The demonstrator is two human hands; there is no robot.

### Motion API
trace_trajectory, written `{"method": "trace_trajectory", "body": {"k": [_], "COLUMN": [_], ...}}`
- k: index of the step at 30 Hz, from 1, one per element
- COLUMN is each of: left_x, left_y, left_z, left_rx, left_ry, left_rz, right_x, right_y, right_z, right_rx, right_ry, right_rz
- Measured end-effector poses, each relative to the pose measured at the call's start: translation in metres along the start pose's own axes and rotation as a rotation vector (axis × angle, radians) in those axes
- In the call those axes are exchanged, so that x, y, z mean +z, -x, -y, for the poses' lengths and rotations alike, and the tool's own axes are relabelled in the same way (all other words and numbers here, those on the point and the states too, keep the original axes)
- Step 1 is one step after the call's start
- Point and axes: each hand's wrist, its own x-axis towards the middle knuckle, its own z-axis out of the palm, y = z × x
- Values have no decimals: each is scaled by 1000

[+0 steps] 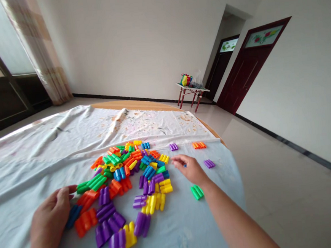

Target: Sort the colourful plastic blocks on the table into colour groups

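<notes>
Many plastic tube-shaped blocks in purple, orange, green, blue and yellow lie in a heap on the cloth-covered table (185, 233). At the heap's left edge is my left hand (50, 215), its fingertips closed at the end of a green block (97, 181), with a dark blue block (73, 216) beside the palm. My right hand (189, 168) hovers right of the heap, fingers bent together; a bit of blue shows under it, too hidden to make out. Near it lie a green block (197, 192), purple blocks (209, 163) (173, 147) and an orange block (199, 145).
The round table's wooden edge (124, 104) shows at the back beyond a white floral cloth (154, 125). Farther off, a small table (193, 87) bears a colourful bag (185, 79) and a clear plastic bag (198, 81). Dark red doors stand at the right.
</notes>
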Motion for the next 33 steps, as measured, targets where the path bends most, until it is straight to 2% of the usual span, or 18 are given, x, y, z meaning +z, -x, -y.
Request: {"method": "trace_trajectory", "body": {"k": [2,5,10,15,19,22,29,33], "left_x": [-1,0,0,-2,-2,-2,-4,-2], "left_y": [1,0,1,3,4,4,4,3], "left_z": [-4,-4,-2,-8,-9,-9,-10,-8], "left_rx": [-74,-97,-98,-90,-84,-82,-70,-71], "left_ry": [71,118,133,133,124,115,115,111], "left_rz": [50,69,74,75,73,74,86,78], "right_x": [22,39,42,48,57,57,51,50], "right_y": [15,28,37,49,56,57,57,58], "right_z": [20,37,50,59,59,56,43,37], "right_rx": [-36,-38,-13,-29,-85,-92,23,68], "right_ry": [-26,-17,-21,107,206,194,116,149], "right_rz": [108,178,285,344,376,386,244,303]}}
